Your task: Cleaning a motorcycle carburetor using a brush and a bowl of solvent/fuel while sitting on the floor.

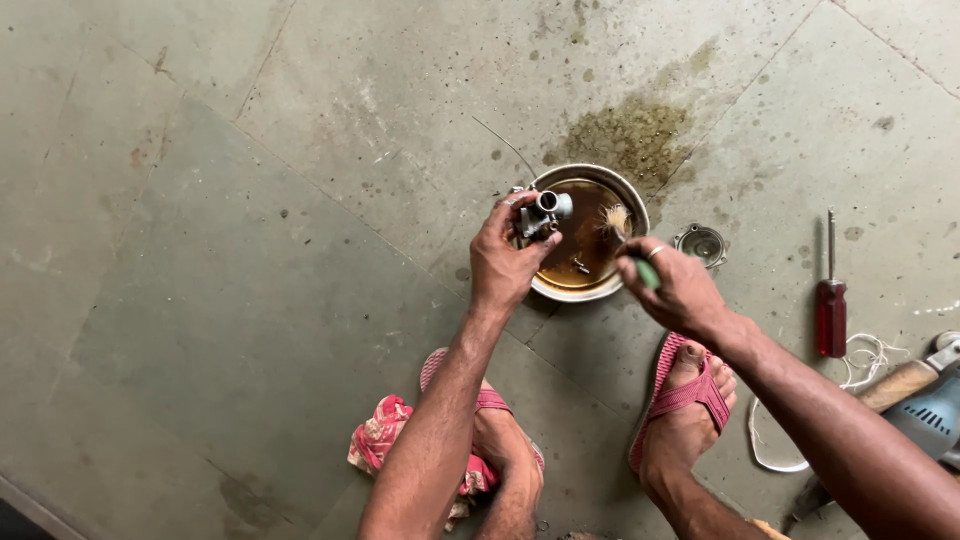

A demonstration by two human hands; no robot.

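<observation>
Metal carburettor part (541, 213) sits clamped in my left hand (507, 262) over the bowl (633, 200) of brown liquid; my right hand (678, 290) grips a green-handled brush (630, 243) — mid-scrub, I judge; next, bristles must meet the part.

Repair workshop floor — screwdriver (830, 300), stains

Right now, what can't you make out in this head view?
- Metal part: its lower side is hidden by the left hand.
- Brush: its green handle is mostly covered by the right hand.
- Power tool: cut off by the right edge.
- Bowl contents: murky liquid, bits too small.
</observation>
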